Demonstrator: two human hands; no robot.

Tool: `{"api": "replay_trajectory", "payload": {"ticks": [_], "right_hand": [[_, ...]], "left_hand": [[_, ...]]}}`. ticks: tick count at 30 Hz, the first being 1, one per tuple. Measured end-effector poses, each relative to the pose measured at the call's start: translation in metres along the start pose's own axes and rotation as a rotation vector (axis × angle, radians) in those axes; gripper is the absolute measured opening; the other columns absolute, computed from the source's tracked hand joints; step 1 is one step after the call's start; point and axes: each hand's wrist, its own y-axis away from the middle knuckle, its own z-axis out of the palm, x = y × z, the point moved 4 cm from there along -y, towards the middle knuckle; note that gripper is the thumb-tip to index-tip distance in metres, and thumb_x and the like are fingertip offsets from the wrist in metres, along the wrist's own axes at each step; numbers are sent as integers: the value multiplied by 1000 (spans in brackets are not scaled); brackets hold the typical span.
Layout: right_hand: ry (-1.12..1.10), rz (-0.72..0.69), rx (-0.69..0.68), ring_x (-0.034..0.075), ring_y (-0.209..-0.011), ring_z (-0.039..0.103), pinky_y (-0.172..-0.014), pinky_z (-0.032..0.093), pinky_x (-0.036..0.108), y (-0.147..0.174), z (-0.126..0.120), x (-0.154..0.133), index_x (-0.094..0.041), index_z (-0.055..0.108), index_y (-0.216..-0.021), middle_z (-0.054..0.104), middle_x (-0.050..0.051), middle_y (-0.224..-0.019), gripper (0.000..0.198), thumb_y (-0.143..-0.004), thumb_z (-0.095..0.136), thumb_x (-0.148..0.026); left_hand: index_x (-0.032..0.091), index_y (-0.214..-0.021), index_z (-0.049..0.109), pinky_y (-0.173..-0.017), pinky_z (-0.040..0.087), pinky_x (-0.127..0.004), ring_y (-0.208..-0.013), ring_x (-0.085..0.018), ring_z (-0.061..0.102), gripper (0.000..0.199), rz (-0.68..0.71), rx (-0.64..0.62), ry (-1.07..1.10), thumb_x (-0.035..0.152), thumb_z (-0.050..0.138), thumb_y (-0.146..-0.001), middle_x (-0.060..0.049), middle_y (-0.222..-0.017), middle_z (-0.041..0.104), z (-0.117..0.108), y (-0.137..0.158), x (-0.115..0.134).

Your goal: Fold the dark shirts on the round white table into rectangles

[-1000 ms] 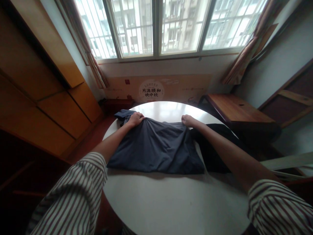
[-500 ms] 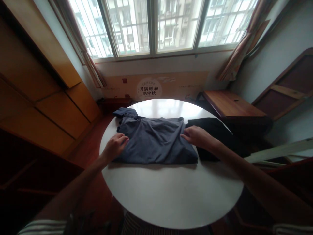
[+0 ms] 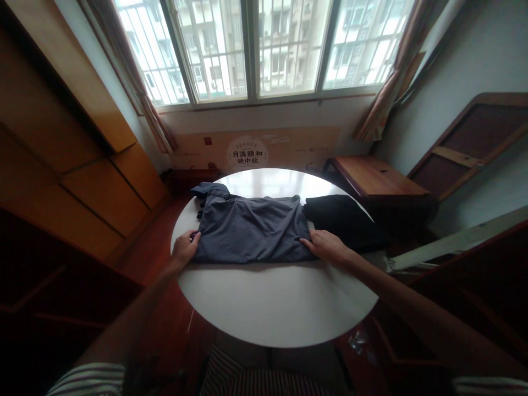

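Note:
A folded grey-blue garment [image 3: 251, 228] lies flat on the round white table [image 3: 280, 302], lightly creased across its middle. Its upper left corner has a bunched part sticking out past the table's rim. My left hand [image 3: 185, 248] is closed with thumb and fingers pinching the garment's left edge. At the opposite edge, my right hand [image 3: 328, 246] grips the cloth near the lower right corner. Just beyond the right hand lies a folded black garment [image 3: 340, 217], apart from the grey-blue one.
A low wooden table [image 3: 379, 177] stands behind on the right, near the wall. Wooden cabinets [image 3: 107, 192] line the left side. Barred windows with curtains [image 3: 154, 124] are at the back. Beneath the table's near edge, striped cloth [image 3: 264, 379] shows.
Both hands have come down toward the near corners and now grip the garment's side edges. The view has shifted slightly, and the garment's near part looks flatter.

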Motion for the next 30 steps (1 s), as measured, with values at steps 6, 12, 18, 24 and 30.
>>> {"api": "replay_trajectory", "payload": {"ticks": [6,12,18,24,30], "right_hand": [[-70,-39,-58,28,-96,71,-76,47,30,-4,2,0,-12,68,-99,73,18,-105,31,-101,40,-24],[-88,-24,-15,26,-93,70,-76,46,30,11,-14,12,-15,67,-92,73,16,-99,29,-101,41,-23],[-122,-264,134,24,-89,66,-74,51,32,41,-25,2,-17,66,-91,68,12,-97,18,-97,51,-26],[-54,-514,278,31,-116,57,-93,51,44,52,-3,-8,-15,60,-127,58,18,-133,49,-79,64,-9],[-20,-586,296,28,-112,61,-93,49,44,38,8,-26,-15,67,-112,67,17,-118,37,-83,49,-2]], "left_hand": [[17,-106,71,-74,50,-30,-86,-26,70,36,46,74,-25,39,44,-96,-12,-97,75,-5,2,1],[18,-109,70,-72,50,-34,-84,-29,70,36,66,67,-143,37,42,-98,-14,-95,75,-6,3,-6],[17,-111,68,-85,52,-38,-97,-28,65,31,428,233,-201,36,49,-96,-14,-105,68,-24,26,20],[19,-122,65,-99,52,-41,-114,-26,62,34,1054,-138,-139,32,63,-91,-12,-124,65,-13,71,50],[14,-126,62,-100,53,-42,-119,-25,62,42,1026,-155,-197,3,47,-88,-15,-128,65,2,64,49]]}}
